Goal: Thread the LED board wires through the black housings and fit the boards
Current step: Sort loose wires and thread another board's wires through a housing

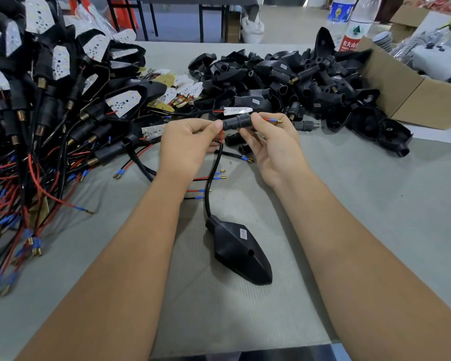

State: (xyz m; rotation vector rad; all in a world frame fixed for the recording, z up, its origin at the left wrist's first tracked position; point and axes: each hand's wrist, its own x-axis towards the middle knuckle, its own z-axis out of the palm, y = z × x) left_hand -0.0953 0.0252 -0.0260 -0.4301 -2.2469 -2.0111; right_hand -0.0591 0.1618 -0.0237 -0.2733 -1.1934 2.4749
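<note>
My right hand (271, 142) pinches a short black ribbed stem (236, 122) at mid-table. A red wire with a blue sleeve and brass tip (272, 121) sticks out of its right end. My left hand (190, 144) pinches the red and black wires at the stem's left end. The black sheathed wire (208, 188) hangs down to a black teardrop housing (238, 252) lying face down on the grey table (362, 204) between my forearms. A white LED board (237, 111) lies just behind the stem.
At the left lies a heap of fitted housings with white boards and red and black leads (37, 100). A pile of empty black housings (297, 82) fills the back right, beside a cardboard box (406, 92). Two plastic bottles (349, 19) stand behind.
</note>
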